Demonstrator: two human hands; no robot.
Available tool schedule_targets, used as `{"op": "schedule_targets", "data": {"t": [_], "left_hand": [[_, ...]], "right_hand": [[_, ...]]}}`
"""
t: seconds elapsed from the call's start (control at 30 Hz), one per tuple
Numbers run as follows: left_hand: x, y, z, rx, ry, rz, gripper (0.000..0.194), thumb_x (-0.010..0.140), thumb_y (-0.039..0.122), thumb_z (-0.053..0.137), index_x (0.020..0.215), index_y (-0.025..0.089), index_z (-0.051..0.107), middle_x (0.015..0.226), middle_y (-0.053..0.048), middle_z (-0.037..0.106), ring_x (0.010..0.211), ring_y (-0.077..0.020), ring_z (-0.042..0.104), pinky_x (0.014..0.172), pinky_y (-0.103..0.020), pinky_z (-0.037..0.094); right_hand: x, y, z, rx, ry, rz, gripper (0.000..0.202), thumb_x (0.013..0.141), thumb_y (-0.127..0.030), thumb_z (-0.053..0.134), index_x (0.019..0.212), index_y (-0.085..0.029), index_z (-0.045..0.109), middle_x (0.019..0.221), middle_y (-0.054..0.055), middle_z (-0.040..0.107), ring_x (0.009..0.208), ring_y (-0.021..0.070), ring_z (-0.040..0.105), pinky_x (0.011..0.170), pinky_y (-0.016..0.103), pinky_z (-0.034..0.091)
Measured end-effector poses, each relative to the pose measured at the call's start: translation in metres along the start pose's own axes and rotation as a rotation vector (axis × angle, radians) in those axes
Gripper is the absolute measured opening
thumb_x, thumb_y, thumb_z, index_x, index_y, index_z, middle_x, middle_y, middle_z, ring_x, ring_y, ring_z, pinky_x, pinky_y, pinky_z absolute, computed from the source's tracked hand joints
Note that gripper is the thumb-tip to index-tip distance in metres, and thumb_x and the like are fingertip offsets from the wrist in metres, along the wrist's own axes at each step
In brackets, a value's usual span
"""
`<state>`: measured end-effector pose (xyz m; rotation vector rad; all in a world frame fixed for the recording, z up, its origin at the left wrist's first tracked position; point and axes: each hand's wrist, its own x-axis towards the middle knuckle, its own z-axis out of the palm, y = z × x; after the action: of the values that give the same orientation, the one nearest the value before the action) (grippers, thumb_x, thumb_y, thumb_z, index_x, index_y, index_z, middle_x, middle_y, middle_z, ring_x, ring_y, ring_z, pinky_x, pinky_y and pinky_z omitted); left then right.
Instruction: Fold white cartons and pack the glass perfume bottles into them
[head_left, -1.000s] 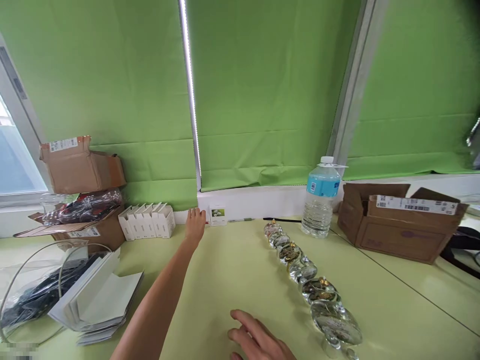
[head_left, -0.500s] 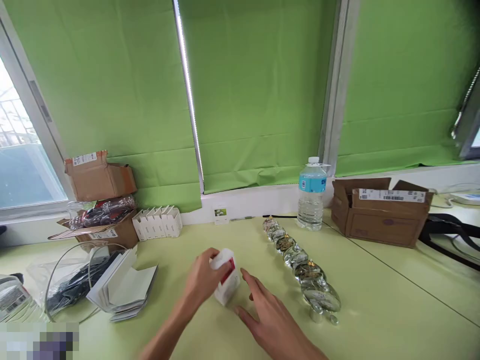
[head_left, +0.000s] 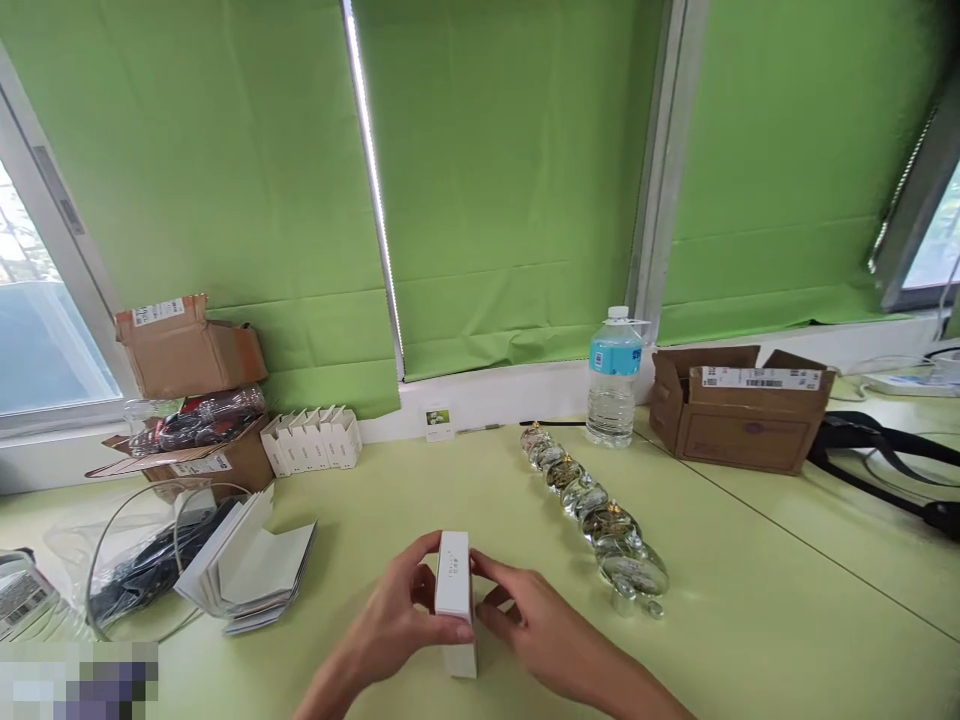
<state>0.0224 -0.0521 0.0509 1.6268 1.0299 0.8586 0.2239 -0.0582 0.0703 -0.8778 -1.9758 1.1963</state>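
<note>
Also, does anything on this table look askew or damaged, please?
Yes: at left, the upper cardboard box seems tilted, resting on plastic-wrapped items that bulge from the open lower box, so the stack looks uneven.

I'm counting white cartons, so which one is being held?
The white carton between the left hand and right hand; the other cartons stand lined up.

Bench (head_left: 382, 495), pale green, a dark seam crossing its right part. Along the far edge, left to right: open cardboard box (head_left: 244, 458); row of small white boxes (head_left: 311, 443); card with green picture (head_left: 439, 423); pen (head_left: 478, 429); black strip (head_left: 559, 424); water bottle (head_left: 613, 385), upright; open brown carton (head_left: 742, 430). Towards the right edge: black straps (head_left: 881, 462). Diagonally, right of centre: line of round glass pieces (head_left: 589, 500). Towards the left edge: folded white sheets (head_left: 259, 575); clear bag (head_left: 71, 550), dark contents.
</note>
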Motion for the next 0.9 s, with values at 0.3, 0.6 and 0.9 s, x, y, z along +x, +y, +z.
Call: {"op": "schedule_targets", "data": {"t": [0.3, 0.6, 0.9], "left_hand": [[-0.002, -0.008, 0.034, 0.710, 0.541, 0.349, 0.077, 0.052, 0.036, 0.082, 0.121, 0.021, 0.051, 0.112, -0.011, 0.061, 0.101, -0.0305, 0.058, 0.084, -0.043, 0.051], [-0.009, -0.008, 0.033, 0.683, 0.298, 0.355, 0.089, 0.064, 0.030, 0.076, 0.140, 0.025, 0.029, 0.136, -0.011, 0.050, 0.120, -0.0273, 0.053, 0.095, -0.039, 0.051], [-0.004, -0.009, 0.037, 0.939, 0.553, 0.578, 0.080, 0.062, 0.046, 0.077, 0.130, 0.020, 0.043, 0.114, -0.014, 0.064, 0.100, -0.0305, 0.064, 0.081, -0.040, 0.054]], "right_hand": [[0.005, 0.005, -0.001, 0.181, 0.067, 0.039, 0.042, 0.092, -0.046, 0.047, 0.111, -0.014, 0.066, 0.087, 0.005, 0.067, 0.083, 0.0197, 0.059, 0.072, 0.028, 0.048], [-0.001, -0.010, -0.007, 0.112, 0.070, 0.043, 0.022, 0.082, -0.026, 0.055, 0.096, -0.014, 0.067, 0.089, 0.003, 0.068, 0.081, 0.0188, 0.058, 0.069, 0.026, 0.046], [-0.002, -0.014, -0.003, 0.053, 0.090, 0.034, 0.027, 0.077, -0.018, 0.053, 0.101, -0.016, 0.064, 0.087, 0.001, 0.067, 0.077, 0.0160, 0.058, 0.066, 0.023, 0.046]]}}
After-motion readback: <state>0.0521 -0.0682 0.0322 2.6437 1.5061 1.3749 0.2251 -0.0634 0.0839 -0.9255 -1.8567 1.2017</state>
